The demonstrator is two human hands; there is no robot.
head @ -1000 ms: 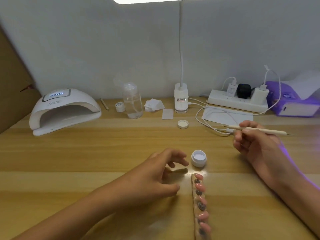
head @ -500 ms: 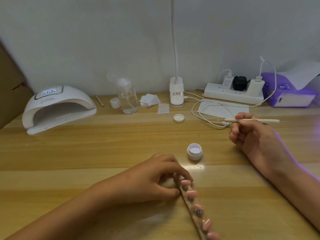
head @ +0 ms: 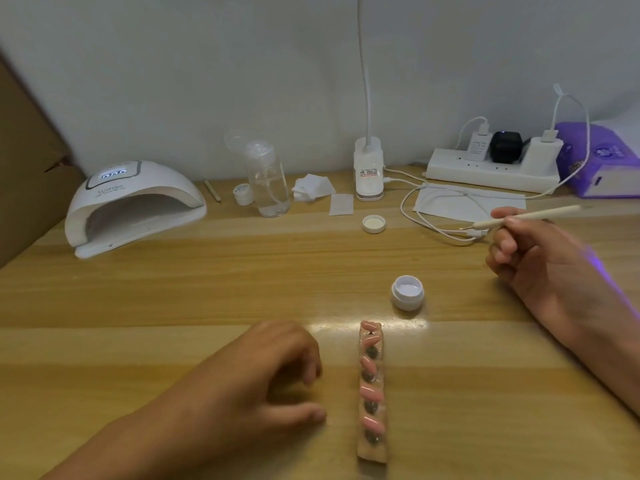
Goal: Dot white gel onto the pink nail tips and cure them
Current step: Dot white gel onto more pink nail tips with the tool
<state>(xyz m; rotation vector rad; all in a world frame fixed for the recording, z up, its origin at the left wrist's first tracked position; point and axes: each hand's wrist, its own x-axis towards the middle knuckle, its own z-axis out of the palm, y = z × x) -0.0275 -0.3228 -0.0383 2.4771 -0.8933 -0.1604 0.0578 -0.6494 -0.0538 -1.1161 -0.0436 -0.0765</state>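
Observation:
A clear strip (head: 372, 452) carrying several pink nail tips (head: 372, 393) lies lengthwise on the wooden table near me. Just beyond its far end stands an open white gel pot (head: 408, 292). My left hand (head: 273, 379) rests on the table left of the strip, a small gap away, its fingers loosely curled around nothing. My right hand (head: 530, 251) hovers at the right and pinches a thin cream dotting tool (head: 526, 216), whose metal tip points left. The white curing lamp (head: 135, 206) sits at the far left with its display lit.
The pot's lid (head: 374, 224) lies farther back. Along the wall are a clear pump bottle (head: 267, 178), a small white jar (head: 243, 193), wipes (head: 311, 187), a desk lamp base (head: 369, 174), a power strip (head: 491, 170) with cables, and a purple tissue pack (head: 602, 161).
My left hand took hold of the strip's far end, swung it round and let go; the strip now lies straight, apart from the hand. My right hand tilted the tool's tip downward.

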